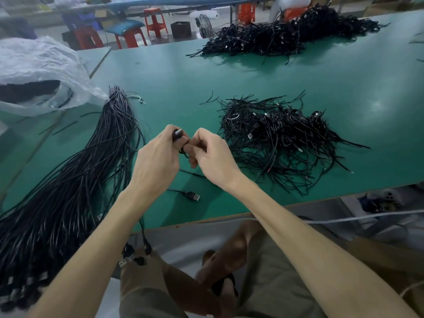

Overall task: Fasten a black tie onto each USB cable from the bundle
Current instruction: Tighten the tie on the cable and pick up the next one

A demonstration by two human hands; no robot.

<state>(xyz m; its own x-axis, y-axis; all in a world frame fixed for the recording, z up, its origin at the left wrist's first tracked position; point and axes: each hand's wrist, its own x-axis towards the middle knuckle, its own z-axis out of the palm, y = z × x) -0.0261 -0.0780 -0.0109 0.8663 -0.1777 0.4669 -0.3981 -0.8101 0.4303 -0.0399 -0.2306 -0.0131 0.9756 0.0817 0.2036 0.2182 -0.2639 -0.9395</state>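
Note:
My left hand (pixel 158 161) grips a black USB cable (pixel 177 134) near its plug, which pokes out above the fingers. My right hand (pixel 213 154) meets it and pinches something black at the cable, most likely a tie, mostly hidden by the fingers. A long bundle of black USB cables (pixel 80 180) lies on the left of the green table (pixel 172 72), running off the front edge. To the right sits a pile of tied cables (pixel 282 141). One loose USB plug (pixel 193 196) lies below my hands.
A larger heap of black cables (pixel 286 35) lies at the far side of the table. A white plastic bag (pixel 39 70) with dark contents sits at the left. Red stools (pixel 156 21) stand beyond the table. My legs are below the table's front edge.

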